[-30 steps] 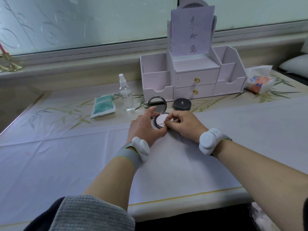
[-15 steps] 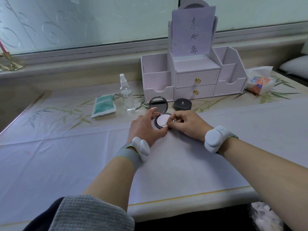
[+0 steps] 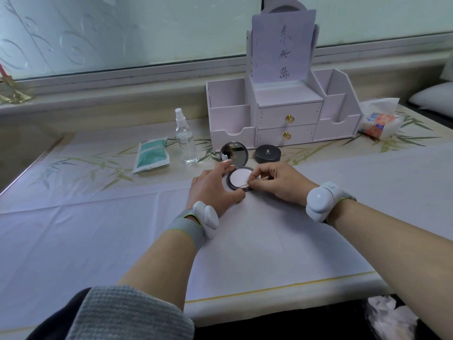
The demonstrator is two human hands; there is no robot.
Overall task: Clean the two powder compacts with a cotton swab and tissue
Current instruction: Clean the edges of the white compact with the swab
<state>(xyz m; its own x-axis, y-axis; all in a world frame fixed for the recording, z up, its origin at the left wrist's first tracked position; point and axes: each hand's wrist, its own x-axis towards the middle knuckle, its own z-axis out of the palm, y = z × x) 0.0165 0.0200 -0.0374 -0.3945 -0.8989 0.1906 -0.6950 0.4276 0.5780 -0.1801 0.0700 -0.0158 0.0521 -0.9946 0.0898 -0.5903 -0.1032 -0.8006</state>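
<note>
An open powder compact (image 3: 239, 177) lies on the table, its mirror lid (image 3: 234, 153) standing up behind the pale powder pan. My left hand (image 3: 214, 186) holds the compact's left rim between thumb and forefinger. My right hand (image 3: 277, 184) pinches a cotton swab (image 3: 253, 181) whose tip touches the pan's near right edge. A second compact (image 3: 268, 153), black and closed, sits just behind my right hand. A tissue pack (image 3: 380, 120) lies at the far right.
A white drawer organizer (image 3: 282, 114) with a paper sheet stands at the back. A clear spray bottle (image 3: 186, 141) and a green packet (image 3: 152, 154) lie to the left. Crumpled tissues (image 3: 389, 317) sit below the table's front edge.
My right hand has shifted slightly right and the swab tip has moved along the pan's near edge. My left hand keeps its hold on the compact.
</note>
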